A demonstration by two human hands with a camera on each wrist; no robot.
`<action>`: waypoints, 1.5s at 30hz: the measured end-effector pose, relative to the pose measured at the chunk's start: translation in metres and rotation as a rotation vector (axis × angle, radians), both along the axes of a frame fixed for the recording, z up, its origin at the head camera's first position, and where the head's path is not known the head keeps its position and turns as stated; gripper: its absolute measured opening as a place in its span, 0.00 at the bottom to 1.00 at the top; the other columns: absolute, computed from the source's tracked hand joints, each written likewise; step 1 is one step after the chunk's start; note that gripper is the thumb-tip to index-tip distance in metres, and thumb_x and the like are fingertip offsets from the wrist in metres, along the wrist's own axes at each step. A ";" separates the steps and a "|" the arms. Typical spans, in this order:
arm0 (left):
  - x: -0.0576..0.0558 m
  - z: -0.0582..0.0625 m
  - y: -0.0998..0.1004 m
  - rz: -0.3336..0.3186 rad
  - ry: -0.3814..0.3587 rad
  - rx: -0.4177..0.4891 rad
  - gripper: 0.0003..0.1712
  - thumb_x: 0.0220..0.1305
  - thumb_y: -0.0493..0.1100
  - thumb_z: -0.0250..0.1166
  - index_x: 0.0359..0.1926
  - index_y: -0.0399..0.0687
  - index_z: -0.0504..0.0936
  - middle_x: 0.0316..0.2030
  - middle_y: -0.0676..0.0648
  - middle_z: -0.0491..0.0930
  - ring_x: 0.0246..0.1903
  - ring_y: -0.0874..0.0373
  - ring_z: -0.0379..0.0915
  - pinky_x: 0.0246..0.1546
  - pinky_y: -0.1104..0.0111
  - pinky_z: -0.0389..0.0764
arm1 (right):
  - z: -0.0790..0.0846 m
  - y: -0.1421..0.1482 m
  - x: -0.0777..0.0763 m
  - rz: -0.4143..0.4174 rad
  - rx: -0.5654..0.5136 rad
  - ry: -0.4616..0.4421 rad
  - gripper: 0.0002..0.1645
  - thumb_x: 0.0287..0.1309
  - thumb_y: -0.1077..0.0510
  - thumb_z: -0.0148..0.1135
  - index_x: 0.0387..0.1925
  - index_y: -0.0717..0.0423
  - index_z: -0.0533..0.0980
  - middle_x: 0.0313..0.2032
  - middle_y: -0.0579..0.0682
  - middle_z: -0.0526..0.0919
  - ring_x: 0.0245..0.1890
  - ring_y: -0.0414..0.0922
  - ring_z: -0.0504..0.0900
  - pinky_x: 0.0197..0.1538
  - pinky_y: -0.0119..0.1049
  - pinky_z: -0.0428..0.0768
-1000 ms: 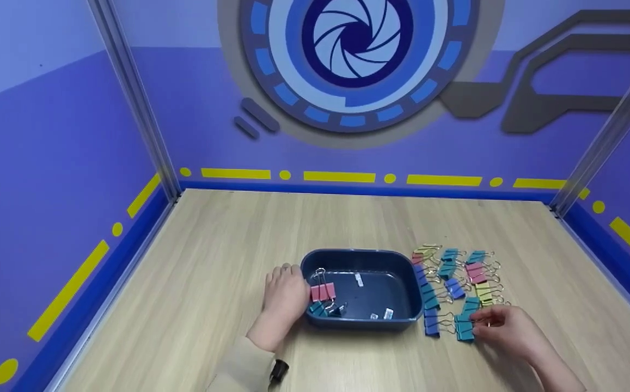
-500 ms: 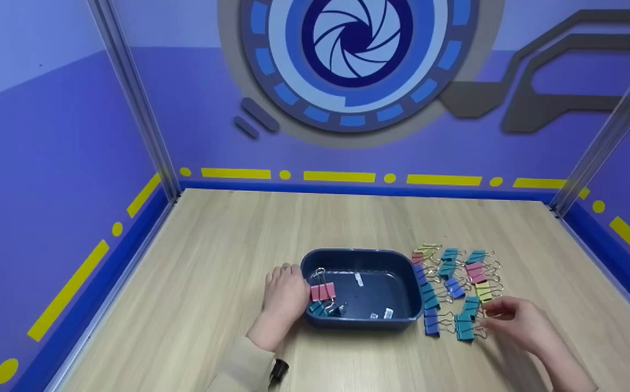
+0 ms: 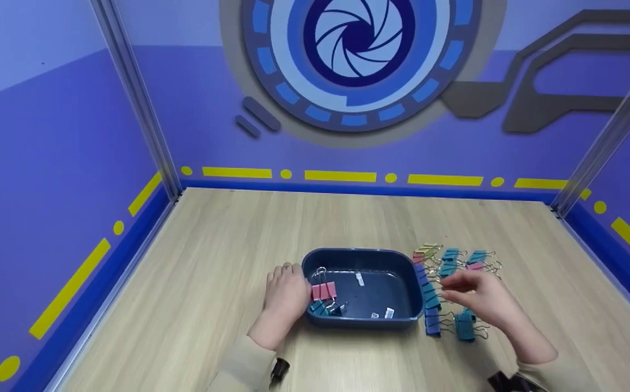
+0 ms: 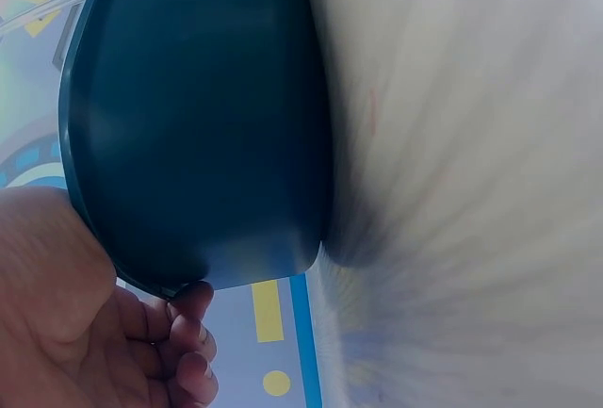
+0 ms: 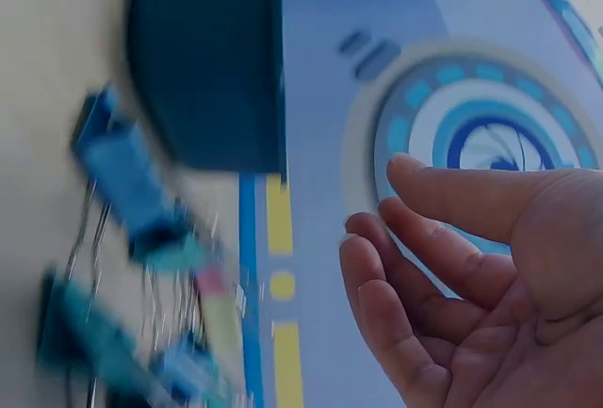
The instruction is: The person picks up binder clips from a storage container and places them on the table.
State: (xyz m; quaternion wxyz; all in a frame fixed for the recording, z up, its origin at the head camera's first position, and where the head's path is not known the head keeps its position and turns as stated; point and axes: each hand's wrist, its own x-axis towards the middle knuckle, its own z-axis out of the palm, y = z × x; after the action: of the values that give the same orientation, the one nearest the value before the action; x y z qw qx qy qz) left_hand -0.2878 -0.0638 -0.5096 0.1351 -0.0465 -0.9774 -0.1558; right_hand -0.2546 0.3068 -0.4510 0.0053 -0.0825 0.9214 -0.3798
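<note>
In the head view, my left hand (image 3: 286, 294) grips the left rim of a dark blue plastic box (image 3: 369, 325). The left wrist view shows its fingers curled at the rim, with the thumb tip hidden. Inside the box a pink binder clip (image 3: 324, 291) stands at the left, with teal binder clips (image 3: 319, 308) below it. My right hand (image 3: 481, 296) hovers over several binder clips to the right of the box and hides some of them. In the right wrist view, its relaxed fingers hold nothing. Nearest it are a teal clip (image 3: 430, 296) and a stacked teal clip (image 3: 464, 328).
Blue (image 3: 432, 322), yellow (image 3: 429, 249) and pink (image 3: 475, 266) binder clips lie in loose columns beside the box, wire handles pointing right. Small white labels (image 3: 389, 313) show on the box's floor. Printed blue panels (image 3: 200, 114) enclose the wooden table (image 3: 227, 234).
My right hand has left the teal clips at the front and moved up and left, over the middle of the clip group. The left hand and the box keep their place.
</note>
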 end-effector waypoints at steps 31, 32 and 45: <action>-0.001 0.000 0.001 -0.005 -0.003 0.000 0.15 0.67 0.42 0.60 0.45 0.31 0.79 0.39 0.38 0.80 0.43 0.43 0.74 0.48 0.53 0.72 | -0.020 -0.176 -0.075 0.259 -0.076 -0.133 0.16 0.64 0.60 0.67 0.52 0.59 0.84 0.49 0.55 0.88 0.49 0.48 0.85 0.54 0.45 0.83; -0.001 0.000 0.001 -0.004 -0.002 0.001 0.15 0.67 0.42 0.60 0.44 0.32 0.79 0.38 0.38 0.80 0.43 0.43 0.74 0.48 0.53 0.72 | -0.022 -0.179 -0.076 0.264 -0.076 -0.139 0.17 0.64 0.61 0.66 0.54 0.60 0.83 0.51 0.56 0.87 0.51 0.50 0.85 0.57 0.46 0.83; 0.002 0.001 -0.001 -0.019 0.002 -0.005 0.14 0.68 0.43 0.62 0.44 0.33 0.80 0.38 0.39 0.80 0.40 0.45 0.73 0.44 0.55 0.71 | -0.036 -0.203 -0.085 0.337 -0.039 -0.049 0.13 0.66 0.65 0.63 0.50 0.62 0.84 0.47 0.56 0.89 0.48 0.49 0.86 0.55 0.48 0.83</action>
State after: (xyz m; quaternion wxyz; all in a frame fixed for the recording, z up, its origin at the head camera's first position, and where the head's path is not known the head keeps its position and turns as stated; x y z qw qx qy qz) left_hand -0.2858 -0.0646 -0.5089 0.1346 -0.0563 -0.9772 -0.1544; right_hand -0.3393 0.1041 -0.4871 0.0897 -0.2269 0.8865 -0.3931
